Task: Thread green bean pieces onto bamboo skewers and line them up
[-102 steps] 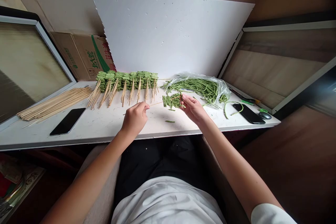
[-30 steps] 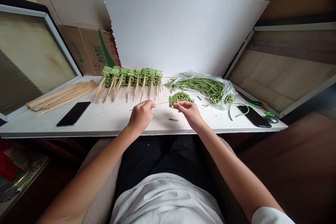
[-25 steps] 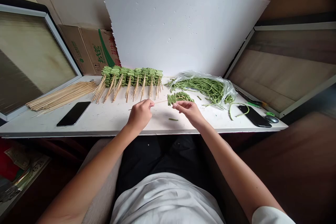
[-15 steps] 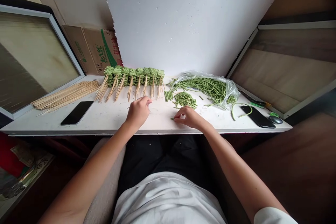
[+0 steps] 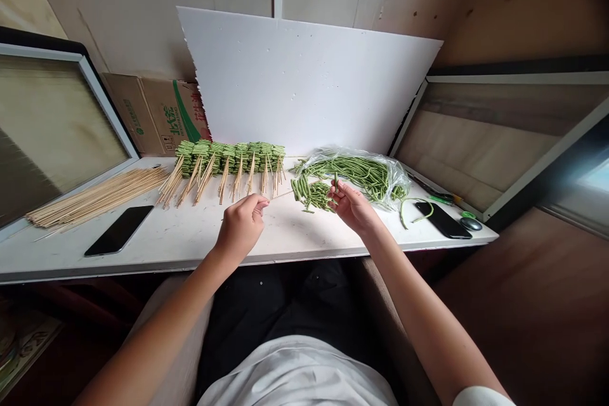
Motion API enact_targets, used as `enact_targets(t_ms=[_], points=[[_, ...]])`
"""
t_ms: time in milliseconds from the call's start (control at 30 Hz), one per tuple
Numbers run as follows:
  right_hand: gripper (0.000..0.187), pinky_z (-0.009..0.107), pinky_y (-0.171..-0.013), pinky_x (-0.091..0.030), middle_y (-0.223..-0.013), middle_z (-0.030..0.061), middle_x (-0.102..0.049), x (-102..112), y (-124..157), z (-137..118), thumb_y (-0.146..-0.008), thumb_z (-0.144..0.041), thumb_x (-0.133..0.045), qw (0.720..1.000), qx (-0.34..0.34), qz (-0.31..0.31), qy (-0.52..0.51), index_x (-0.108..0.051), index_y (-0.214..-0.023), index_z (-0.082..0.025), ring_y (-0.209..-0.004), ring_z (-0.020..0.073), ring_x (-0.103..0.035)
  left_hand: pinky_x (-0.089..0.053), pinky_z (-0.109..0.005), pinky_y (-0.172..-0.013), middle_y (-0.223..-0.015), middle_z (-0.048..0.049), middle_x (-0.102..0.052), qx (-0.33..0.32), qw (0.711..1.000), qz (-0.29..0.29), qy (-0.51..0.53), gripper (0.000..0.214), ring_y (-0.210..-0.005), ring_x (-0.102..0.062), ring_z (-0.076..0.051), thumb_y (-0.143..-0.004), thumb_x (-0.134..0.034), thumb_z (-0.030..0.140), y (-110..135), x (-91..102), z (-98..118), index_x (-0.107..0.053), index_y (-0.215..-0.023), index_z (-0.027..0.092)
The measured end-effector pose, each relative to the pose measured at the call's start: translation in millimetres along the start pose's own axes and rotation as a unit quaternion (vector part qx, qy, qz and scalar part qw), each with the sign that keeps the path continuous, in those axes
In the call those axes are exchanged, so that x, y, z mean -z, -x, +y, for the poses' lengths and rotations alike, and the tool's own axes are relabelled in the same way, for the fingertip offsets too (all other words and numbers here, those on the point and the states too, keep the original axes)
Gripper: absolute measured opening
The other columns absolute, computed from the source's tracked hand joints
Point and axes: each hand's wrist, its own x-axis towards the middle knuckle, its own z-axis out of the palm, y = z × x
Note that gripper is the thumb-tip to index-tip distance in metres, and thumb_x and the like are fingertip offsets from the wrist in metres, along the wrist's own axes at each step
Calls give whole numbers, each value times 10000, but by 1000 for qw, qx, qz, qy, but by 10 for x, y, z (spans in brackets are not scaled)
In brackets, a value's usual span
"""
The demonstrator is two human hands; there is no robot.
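My left hand is closed around a thin bamboo skewer that points right. A short row of green bean pieces sits at the skewer's far end. My right hand pinches one short piece of green bean upright between thumb and fingers, just right of that row. Below and behind lies a loose pile of cut bean pieces, partly hidden by the skewered beans and my right hand.
Finished bean skewers are stacked at the back left, beside bare bamboo skewers and a phone. Long beans in a plastic bag lie at the back right, near another phone. A white foam board stands behind.
My right hand has risen from the table near the front edge with a bean piece, toward the skewer's end. My left hand still holds the skewer. The camera view has shifted.
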Motion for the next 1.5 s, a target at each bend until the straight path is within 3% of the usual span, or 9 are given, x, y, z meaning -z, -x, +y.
enact_targets(t_ms=[267, 467, 1267, 1500], points=[[382, 293, -862, -591, -1051, 63, -832, -123, 61, 8, -755, -537, -939, 999, 29, 9, 20, -820, -950, -231, -1039, 211, -768, -599, -255, -718, -837, -29, -803, -27, 1000, -1, 14, 279, -777, -782, -189, -904, -531, 8, 46, -26, 106, -728, -926, 205], [365, 276, -787, -603, -1089, 76, -835, -117, 79, 23, -778, -545, -923, 999, 31, 0, 28, -825, -951, -239, -1125, 245, -767, -587, -259, -694, -818, -26, -797, -17, 1000, -10, 2, 273, -758, -778, -192, -903, -530, 19, 42, -25, 106, -725, -908, 210], [351, 227, -631, -592, -1060, 59, -826, -146, 63, 58, -791, -543, -911, 1000, 8, 11, 24, -781, -909, -239, -1165, 252, -761, -556, -267, -662, -784, -27, -781, -21, 999, -23, -18, 253, -740, -757, -194, -923, -531, 61, 46, -33, 81, -733, -893, 211], [325, 232, -625, -572, -1024, 55, -832, -149, 68, 61, -782, -510, -921, 1000, 12, 15, 15, -800, -915, -239, -1088, 237, -777, -538, -272, -646, -809, -32, -793, -18, 999, -31, -20, 265, -749, -766, -203, -903, -531, 34, 44, -28, 76, -729, -896, 210]])
